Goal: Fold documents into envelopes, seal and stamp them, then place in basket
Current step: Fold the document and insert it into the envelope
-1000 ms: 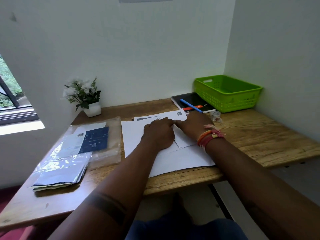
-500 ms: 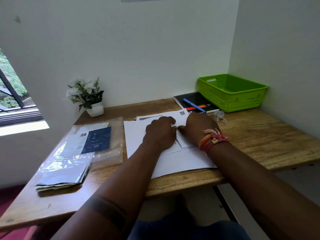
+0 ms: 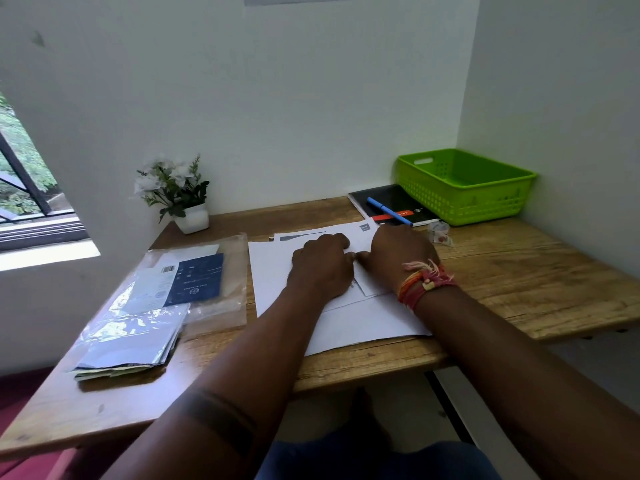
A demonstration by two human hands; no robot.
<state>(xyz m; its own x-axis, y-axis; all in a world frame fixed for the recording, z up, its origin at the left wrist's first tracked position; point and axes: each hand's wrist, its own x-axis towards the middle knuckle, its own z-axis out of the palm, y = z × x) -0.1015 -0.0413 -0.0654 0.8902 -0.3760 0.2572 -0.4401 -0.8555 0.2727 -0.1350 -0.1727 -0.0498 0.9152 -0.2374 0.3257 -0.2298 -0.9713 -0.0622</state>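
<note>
Desk [image 3: 519, 282], wooden, in a wall corner. Left hand [image 3: 322, 265] and right hand [image 3: 398, 258]: side by side, knuckles up, pressing on white papers [image 3: 346, 320] at the desk's middle; whether the fingers pinch a sheet cannot be told. Envelope packets [image 3: 145, 306] in clear plastic: left of the papers. Green basket [image 3: 464, 185]: far right corner. Black notebook [image 3: 391, 202] with blue pen [image 3: 389, 211]: just beside the basket.

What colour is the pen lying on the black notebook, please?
Blue; the pen lies across the black notebook, seen in the head view.
</note>
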